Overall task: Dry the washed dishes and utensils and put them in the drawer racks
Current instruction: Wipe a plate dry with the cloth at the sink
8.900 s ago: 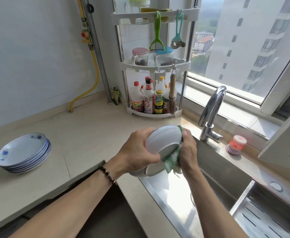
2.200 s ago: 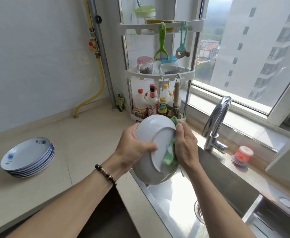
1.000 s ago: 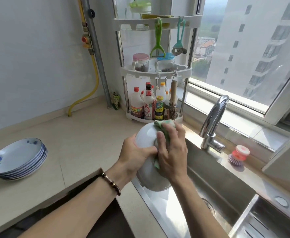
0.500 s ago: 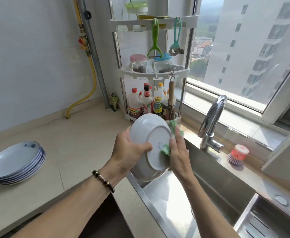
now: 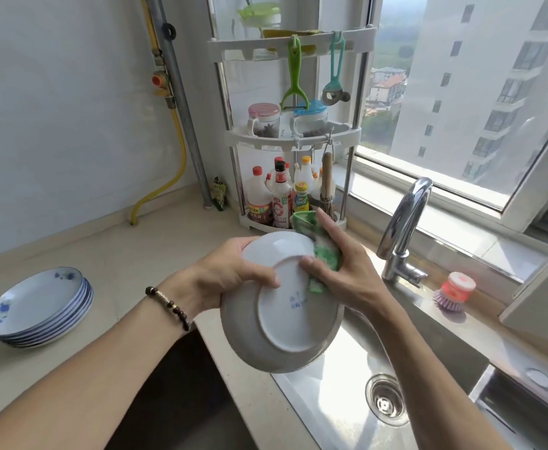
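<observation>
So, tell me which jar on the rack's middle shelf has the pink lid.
The left jar; its neighbour to the right has a blue lid.

The bowl (image 5: 282, 306) shows only its underside; its inside faces away and cannot be seen. The blue mark on the bowl's base is too small to read. Behind the bowl's rim, the fingers of the left hand (image 5: 230, 280) are hidden. The green cloth (image 5: 323, 251) is mostly covered by the right hand (image 5: 347, 271) at the bowl's upper right. Right of the bowl, the sink (image 5: 347, 401) is cut off by the picture's lower edge. Above the bowl, the bottle labels on the corner rack (image 5: 292, 141) are too small to read.
</observation>
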### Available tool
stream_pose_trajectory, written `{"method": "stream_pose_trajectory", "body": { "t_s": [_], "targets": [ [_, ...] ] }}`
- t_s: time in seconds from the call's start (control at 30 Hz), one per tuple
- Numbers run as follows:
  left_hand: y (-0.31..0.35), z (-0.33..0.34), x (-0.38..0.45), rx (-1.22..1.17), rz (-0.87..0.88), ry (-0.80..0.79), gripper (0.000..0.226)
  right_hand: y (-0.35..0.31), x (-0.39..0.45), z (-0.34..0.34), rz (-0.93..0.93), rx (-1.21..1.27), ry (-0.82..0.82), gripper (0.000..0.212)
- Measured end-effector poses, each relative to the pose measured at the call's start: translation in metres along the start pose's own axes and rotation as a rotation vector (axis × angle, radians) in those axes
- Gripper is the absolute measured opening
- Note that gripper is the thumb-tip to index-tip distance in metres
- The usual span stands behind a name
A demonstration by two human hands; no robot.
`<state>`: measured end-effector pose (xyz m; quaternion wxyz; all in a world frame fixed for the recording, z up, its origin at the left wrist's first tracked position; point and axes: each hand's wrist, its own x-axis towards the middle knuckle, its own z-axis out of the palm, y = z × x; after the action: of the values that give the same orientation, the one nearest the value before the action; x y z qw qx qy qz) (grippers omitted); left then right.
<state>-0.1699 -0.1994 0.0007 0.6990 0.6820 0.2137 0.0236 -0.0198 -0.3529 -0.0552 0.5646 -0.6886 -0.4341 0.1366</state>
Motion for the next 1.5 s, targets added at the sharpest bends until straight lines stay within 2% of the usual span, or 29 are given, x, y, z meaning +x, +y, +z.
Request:
{"method": "stream_pose_trajectory", "body": {
  "t_s": [0.07, 0.13, 0.23, 0.27, 0.37, 0.43, 0.53, 0.6, 0.7, 0.83, 0.9, 0.97, 1.03, 1.1, 1.2, 1.3, 1.4, 1.5],
  "targets": [
    [-0.008, 0.005, 0.004, -0.001, 0.036, 0.138, 0.055, -0.006, -0.001, 0.008, -0.012, -0.042, 0.109, 0.077],
    [-0.017, 0.011, 0.009, -0.067, 0.064, 0.267, 0.052, -0.014, -0.005, 0.024, -0.031, -0.078, 0.192, 0.069],
    [-0.023, 0.019, 0.016, -0.225, 0.088, 0.321, 0.047, -0.021, -0.013, 0.055, -0.107, -0.286, 0.018, 0.055],
    [-0.023, 0.020, 0.016, -0.258, 0.091, 0.323, 0.043, -0.018, -0.012, 0.059, -0.116, -0.321, 0.006, 0.054],
    [-0.023, 0.020, 0.009, -0.275, 0.081, 0.369, 0.050, -0.002, -0.006, 0.054, -0.089, -0.329, 0.075, 0.052],
    [-0.025, 0.017, 0.002, -0.237, 0.082, 0.432, 0.049, 0.016, -0.009, 0.045, -0.007, -0.293, 0.124, 0.050],
    [-0.023, 0.015, -0.002, -0.207, 0.103, 0.494, 0.043, 0.024, -0.019, 0.048, 0.080, -0.198, 0.092, 0.049],
    [-0.022, 0.019, 0.001, -0.182, 0.110, 0.512, 0.041, 0.014, -0.017, 0.057, 0.010, -0.250, 0.033, 0.057],
    [-0.027, 0.024, 0.001, -0.177, 0.108, 0.584, 0.037, 0.005, -0.016, 0.061, -0.097, -0.346, -0.014, 0.055],
    [-0.026, 0.010, 0.002, -0.277, 0.101, 0.738, 0.038, 0.016, -0.048, 0.069, -0.183, -0.347, 0.051, 0.053],
    [-0.025, 0.007, 0.000, -0.289, 0.081, 0.741, 0.041, 0.021, -0.046, 0.070, -0.297, -0.493, 0.152, 0.047],
    [-0.027, 0.012, -0.005, -0.272, 0.053, 0.677, 0.039, 0.023, -0.029, 0.065, -0.325, -0.589, 0.232, 0.040],
    [-0.028, 0.015, -0.011, -0.293, 0.044, 0.604, 0.036, 0.019, -0.014, 0.057, -0.248, -0.474, 0.195, 0.037],
    [-0.026, 0.015, -0.012, -0.341, 0.065, 0.574, 0.043, 0.017, -0.002, 0.053, -0.139, -0.331, 0.070, 0.035],
    [-0.022, 0.014, -0.011, -0.361, 0.115, 0.671, 0.059, 0.015, -0.006, 0.058, -0.103, -0.253, 0.019, 0.048],
    [-0.020, 0.005, -0.013, -0.357, 0.138, 0.787, 0.049, 0.014, -0.035, 0.077, -0.130, -0.188, 0.021, 0.053],
    [-0.019, -0.002, -0.019, -0.288, 0.087, 0.697, 0.047, 0.011, -0.026, 0.079, -0.113, -0.218, -0.046, 0.052],
    [-0.020, 0.005, -0.028, -0.212, 0.023, 0.559, 0.059, 0.007, 0.010, 0.067, -0.052, -0.196, -0.014, 0.053]
  ]
}}
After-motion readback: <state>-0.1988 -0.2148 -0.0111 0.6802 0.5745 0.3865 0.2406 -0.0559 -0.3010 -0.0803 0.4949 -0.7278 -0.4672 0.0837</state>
